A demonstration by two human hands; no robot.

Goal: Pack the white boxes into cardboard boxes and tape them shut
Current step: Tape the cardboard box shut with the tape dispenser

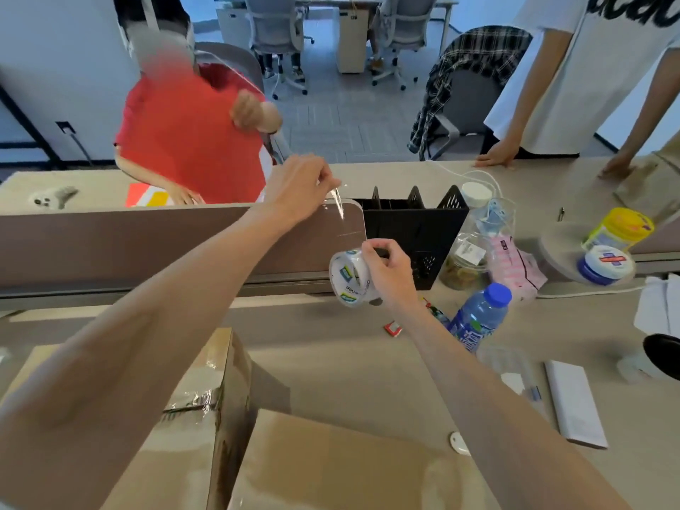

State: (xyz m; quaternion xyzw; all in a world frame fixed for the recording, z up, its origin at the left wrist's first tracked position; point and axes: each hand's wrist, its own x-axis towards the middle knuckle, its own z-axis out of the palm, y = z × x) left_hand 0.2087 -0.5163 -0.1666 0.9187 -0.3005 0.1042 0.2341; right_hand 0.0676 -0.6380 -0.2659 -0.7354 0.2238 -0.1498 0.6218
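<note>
I am working over a wide tabletop (349, 366) with both arms stretched out ahead of me. Nearest me, two cardboard boxes are sitting side by side: the left cardboard box (176, 417) is already showing crinkled clear tape across its seam, while the right cardboard box (331, 461) is lying closed but, as far as I can see, untaped, so I am judging it to be the one this strip is meant for. A flat white box (574, 403) is waiting off to the right on the tabletop, not yet packed. Beyond it, a blue water bottle (478, 318) is standing clear of my work. My left hand (298, 189) is raised high, its fingers (325, 182) pinching the free end of the clear tape strip (340, 206) and drawing it up and away, which is keeping the strip taut and off itself. My right hand (386, 274) is gripping the tape roll (347, 277) lower down, fingers clenched around its rim, anchoring it so the roll is unwinding rather than following the pull.
</note>
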